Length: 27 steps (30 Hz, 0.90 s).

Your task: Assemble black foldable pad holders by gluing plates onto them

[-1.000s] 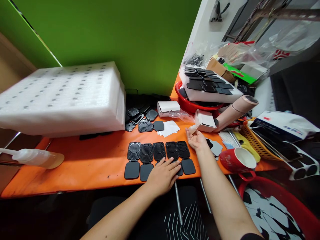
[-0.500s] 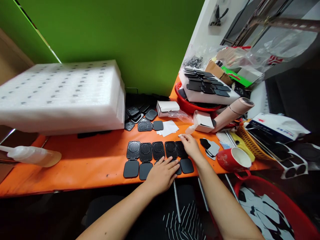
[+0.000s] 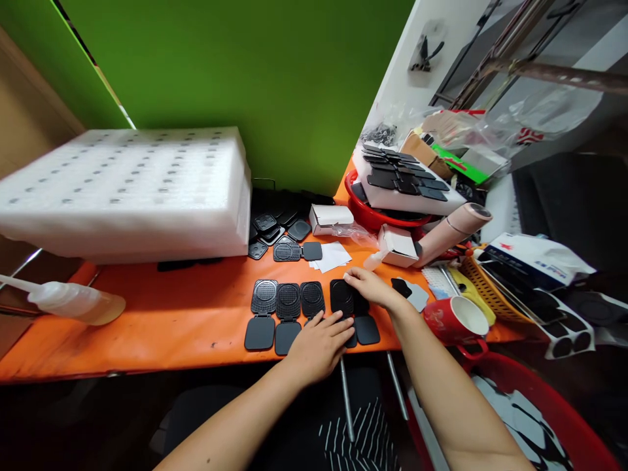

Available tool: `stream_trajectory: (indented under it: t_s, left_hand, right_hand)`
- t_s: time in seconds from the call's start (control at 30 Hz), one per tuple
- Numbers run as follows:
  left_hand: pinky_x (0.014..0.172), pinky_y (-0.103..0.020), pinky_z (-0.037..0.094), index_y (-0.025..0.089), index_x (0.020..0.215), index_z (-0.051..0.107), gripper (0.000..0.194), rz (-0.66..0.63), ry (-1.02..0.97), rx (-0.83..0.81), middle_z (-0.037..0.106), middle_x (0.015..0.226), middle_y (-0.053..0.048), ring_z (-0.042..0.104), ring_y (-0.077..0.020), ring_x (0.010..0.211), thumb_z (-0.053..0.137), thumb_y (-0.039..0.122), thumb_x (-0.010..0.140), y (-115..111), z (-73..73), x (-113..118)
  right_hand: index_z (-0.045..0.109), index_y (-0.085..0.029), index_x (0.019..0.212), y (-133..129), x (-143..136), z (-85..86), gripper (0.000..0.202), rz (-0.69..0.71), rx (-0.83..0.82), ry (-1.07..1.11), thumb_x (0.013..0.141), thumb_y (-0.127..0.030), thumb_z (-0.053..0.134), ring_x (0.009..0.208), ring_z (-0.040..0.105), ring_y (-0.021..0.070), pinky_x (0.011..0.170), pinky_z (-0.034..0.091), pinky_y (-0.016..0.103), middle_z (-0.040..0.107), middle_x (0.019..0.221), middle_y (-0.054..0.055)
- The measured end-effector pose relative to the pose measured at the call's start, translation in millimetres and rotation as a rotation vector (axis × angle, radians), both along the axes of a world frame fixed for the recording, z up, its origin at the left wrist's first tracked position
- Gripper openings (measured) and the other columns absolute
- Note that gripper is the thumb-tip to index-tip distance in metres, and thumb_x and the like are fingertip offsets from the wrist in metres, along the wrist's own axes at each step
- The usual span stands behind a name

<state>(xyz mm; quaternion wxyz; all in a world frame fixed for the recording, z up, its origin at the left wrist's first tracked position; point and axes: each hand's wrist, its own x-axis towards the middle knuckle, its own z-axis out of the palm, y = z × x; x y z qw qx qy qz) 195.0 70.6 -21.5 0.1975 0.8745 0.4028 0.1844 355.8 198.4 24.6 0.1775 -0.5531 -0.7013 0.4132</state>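
On the orange table [image 3: 171,307], I'm resting the left hand [image 3: 318,343] flat, fingers spread and gripping nothing, across the row of black hinged plates [image 3: 300,299]; the right hand [image 3: 370,288] is touching one's upper corner, whether pinching I cannot tell remotely.
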Motion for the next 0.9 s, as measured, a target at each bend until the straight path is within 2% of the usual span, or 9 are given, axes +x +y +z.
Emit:
stream_trajectory:
  t_s: [0.07,0.13,0.23,0.3,0.37,0.47,0.53,0.67,0.9]
  left_hand:
    - [0.107,-0.048,0.027,0.026,0.126,0.050,0.037,0.001,-0.064,-0.010,0.048,0.138,-0.002,0.035,-0.0211,0.131,0.041,0.028,0.090,-3,1.6,-2]
    - [0.106,-0.047,0.030,0.026,0.122,0.054,0.035,0.067,-0.199,-0.025,0.049,0.136,-0.004,0.039,-0.0218,0.128,0.043,0.025,0.088,-6,3.5,-4]
    - [0.101,-0.042,0.037,0.023,0.117,0.058,0.033,0.307,-0.508,-0.116,0.054,0.130,-0.009,0.048,-0.0219,0.120,0.045,0.022,0.086,-9,9.3,-8]
    - [0.095,-0.040,0.043,0.020,0.115,0.058,0.033,0.492,-0.746,-0.286,0.058,0.123,-0.011,0.053,-0.0221,0.112,0.048,0.024,0.084,-9,15.9,-10]
    - [0.089,-0.038,0.046,0.017,0.114,0.059,0.035,0.603,-0.968,-0.559,0.061,0.117,-0.012,0.059,-0.0217,0.102,0.053,0.027,0.081,-8,23.9,-13]
    - [0.080,-0.033,0.049,0.014,0.112,0.061,0.041,0.567,-1.222,-0.966,0.067,0.106,-0.011,0.063,-0.0195,0.089,0.060,0.032,0.076,-11,35.6,-18]
    - [0.072,-0.029,0.049,0.015,0.111,0.064,0.042,0.512,-1.317,-1.099,0.069,0.099,-0.009,0.064,-0.0175,0.082,0.065,0.031,0.072,-17,41.3,-22]
    - [0.058,-0.020,0.044,0.017,0.109,0.066,0.039,0.480,-1.341,-1.183,0.070,0.093,-0.007,0.061,-0.0113,0.070,0.066,0.025,0.070,-29,47.3,-29]
    - [0.054,-0.017,0.042,0.019,0.106,0.067,0.035,0.459,-1.333,-1.224,0.070,0.087,-0.005,0.057,-0.0080,0.063,0.063,0.020,0.071,-36,55.3,-33]
  right_hand:
    - [0.055,-0.017,0.070,-5,4,4.5,0.021,-0.031,-0.039,0.061,0.079,-0.035,0.051,0.057,0.049,0.0120,0.056,0.041,0.024,0.053,0.061,-0.003]
    - [0.053,-0.017,0.071,-11,7,7.9,0.025,-0.071,-0.076,0.126,0.079,-0.041,0.051,0.049,0.045,0.0100,0.047,0.038,0.021,0.049,0.055,-0.005]
    - [0.051,-0.017,0.070,-25,8,13.4,0.029,-0.109,-0.128,0.207,0.076,-0.046,0.055,0.044,0.044,0.0081,0.043,0.037,0.019,0.047,0.053,-0.006]
    - [0.051,-0.017,0.070,-37,5,17.8,0.031,-0.120,-0.178,0.263,0.074,-0.047,0.057,0.042,0.044,0.0073,0.041,0.038,0.019,0.047,0.050,-0.007]
    - [0.050,-0.017,0.070,-51,-1,21.9,0.033,-0.137,-0.259,0.342,0.073,-0.048,0.059,0.039,0.042,0.0064,0.038,0.036,0.017,0.046,0.046,-0.008]
    - [0.050,-0.018,0.070,-71,-10,25.5,0.034,-0.164,-0.367,0.444,0.071,-0.049,0.063,0.034,0.039,0.0047,0.035,0.034,0.015,0.045,0.042,-0.009]
    - [0.050,-0.018,0.071,-82,-15,25.8,0.033,-0.171,-0.396,0.456,0.072,-0.048,0.062,0.033,0.038,0.0042,0.034,0.033,0.014,0.045,0.041,-0.009]
    - [0.053,-0.018,0.075,-98,-20,24.3,0.030,-0.171,-0.435,0.470,0.075,-0.047,0.060,0.031,0.039,0.0045,0.032,0.032,0.013,0.046,0.039,-0.009]
    - [0.060,-0.016,0.079,-109,-24,25.7,0.032,-0.191,-0.463,0.540,0.075,-0.047,0.060,0.031,0.029,0.0032,0.029,0.019,0.014,0.041,0.041,-0.009]
